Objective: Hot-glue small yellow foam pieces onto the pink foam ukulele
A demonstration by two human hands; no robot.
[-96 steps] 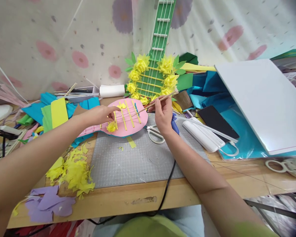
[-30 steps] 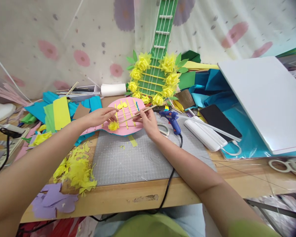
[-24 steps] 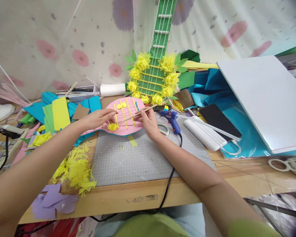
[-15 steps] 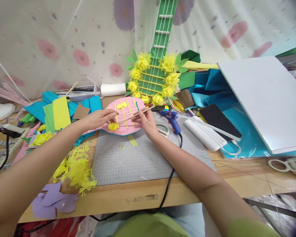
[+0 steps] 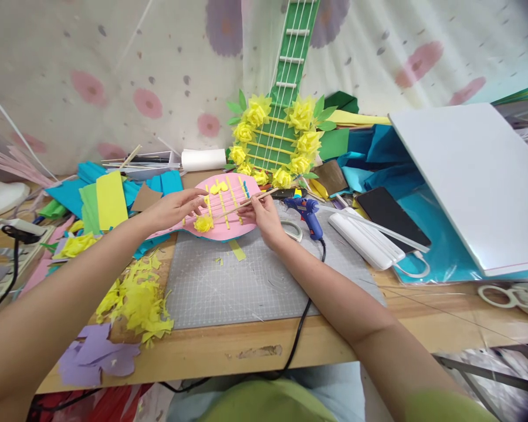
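Note:
A pink paper guitar point(image 5: 250, 231) lies on the grey cutting mat, with yellow strips and strings across its body. A small yellow paper flower point(image 5: 203, 223) sits near its lower edge. My right hand point(image 5: 267, 218) pinches a thin wooden stick point(image 5: 245, 203) that slants over the guitar's right half. Over the left part of the guitar, my left hand point(image 5: 176, 209) has its fingers stretched out and apart, with nothing visible in them. Whether its fingertips touch the paper I cannot tell.
A blue glue gun point(image 5: 305, 209) with a black cord lies right of my right hand, near scissors point(image 5: 293, 230). Behind stands a green paper guitar point(image 5: 275, 138) ringed with yellow flowers. Yellow scraps point(image 5: 141, 299) and purple scraps point(image 5: 99, 354) lie at the left front.
My left hand has drawn slightly back to the left from the stick, and its fingers are a bit more spread. My right hand still holds the stick in nearly the same place.

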